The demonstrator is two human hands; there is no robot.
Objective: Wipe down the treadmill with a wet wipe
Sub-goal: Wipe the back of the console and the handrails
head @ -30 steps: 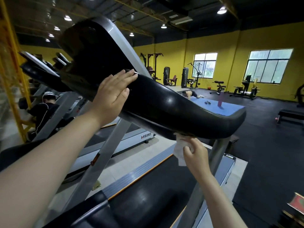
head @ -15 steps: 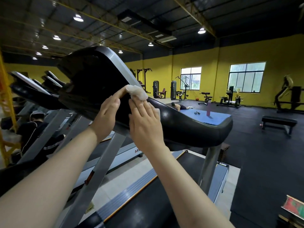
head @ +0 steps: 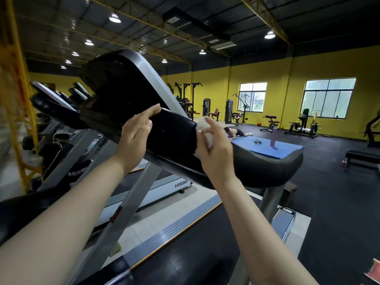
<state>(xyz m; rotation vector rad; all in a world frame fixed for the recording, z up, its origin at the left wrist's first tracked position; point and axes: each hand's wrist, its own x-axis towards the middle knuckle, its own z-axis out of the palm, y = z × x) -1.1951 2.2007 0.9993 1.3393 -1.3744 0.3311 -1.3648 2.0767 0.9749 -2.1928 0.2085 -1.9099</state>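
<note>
Gym hall with yellow walls (head: 222,87) and a black floor (head: 339,192), seen from head height over a treadmill (head: 185,254) whose deck runs from the near edge toward the far right. The treadmill's black console arm (head: 174,136) crosses the view, its long axis falling from upper left, at the dark console head (head: 115,89), to lower right, where it ends in a rounded tip (head: 287,167). The left hand (head: 133,140) lies flat on the arm's near face just below the console head, fingers straight and together, holding nothing. The right hand (head: 213,147) is to its right, farther down the arm, its curled fingers pressing a white wet wipe (head: 203,125) against the arm's top edge. From the wipe, the stretch of arm toward the tip extends down and to the right, so the right hand is the nearer one for that pass; which parts are already wiped cannot be judged. Most of the wipe is covered by the fingers, the arm's far side and underside are hidden, and the right hand is slightly blurred. A neighbouring treadmill (head: 174,186) stands beyond, at left.
</note>
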